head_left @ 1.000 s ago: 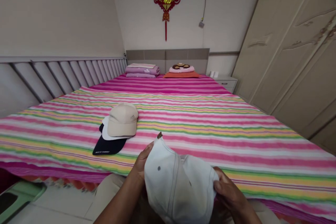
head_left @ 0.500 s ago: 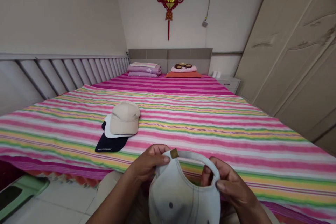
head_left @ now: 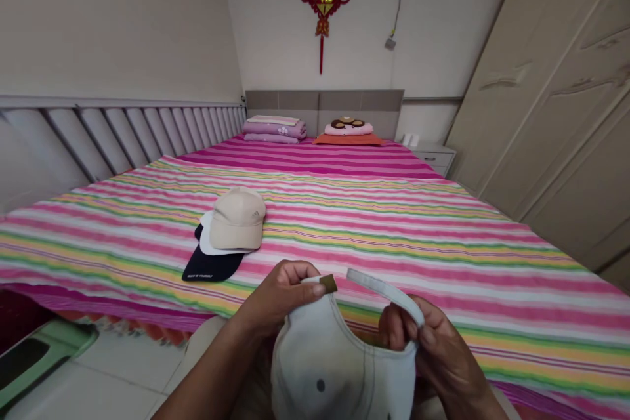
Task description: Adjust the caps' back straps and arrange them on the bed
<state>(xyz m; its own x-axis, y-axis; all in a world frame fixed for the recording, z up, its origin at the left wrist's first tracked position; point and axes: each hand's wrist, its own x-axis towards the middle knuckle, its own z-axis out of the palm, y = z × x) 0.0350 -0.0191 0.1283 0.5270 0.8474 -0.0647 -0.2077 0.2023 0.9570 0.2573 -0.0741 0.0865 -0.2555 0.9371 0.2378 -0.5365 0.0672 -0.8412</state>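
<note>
A pale grey baseball cap point(head_left: 339, 371) is held low in front of me, its back opening facing up. My left hand point(head_left: 283, 295) pinches the cap's edge beside a brass-coloured buckle point(head_left: 328, 284). On the other side, my right hand point(head_left: 433, 335) grips the base of the adjusting strap point(head_left: 381, 287). The strap's free end points toward the buckle, with a gap between them. Farther off to the left lie stacked caps: a beige cap point(head_left: 237, 220) on top, a white cap point(head_left: 211, 236) under it, and a dark navy cap point(head_left: 212, 266) at the bottom.
A bed with a striped sheet point(head_left: 394, 223) spreads ahead. Folded purple bedding point(head_left: 274, 130) and a pink and orange pile point(head_left: 349, 134) lie by the headboard point(head_left: 364, 105). A green stool point(head_left: 54, 354) stands at lower left, a wardrobe point(head_left: 556, 98) at right.
The strap has come out of the buckle, and its end now stands free. My right hand has shifted slightly right with the strap. My left hand still holds the buckle side.
</note>
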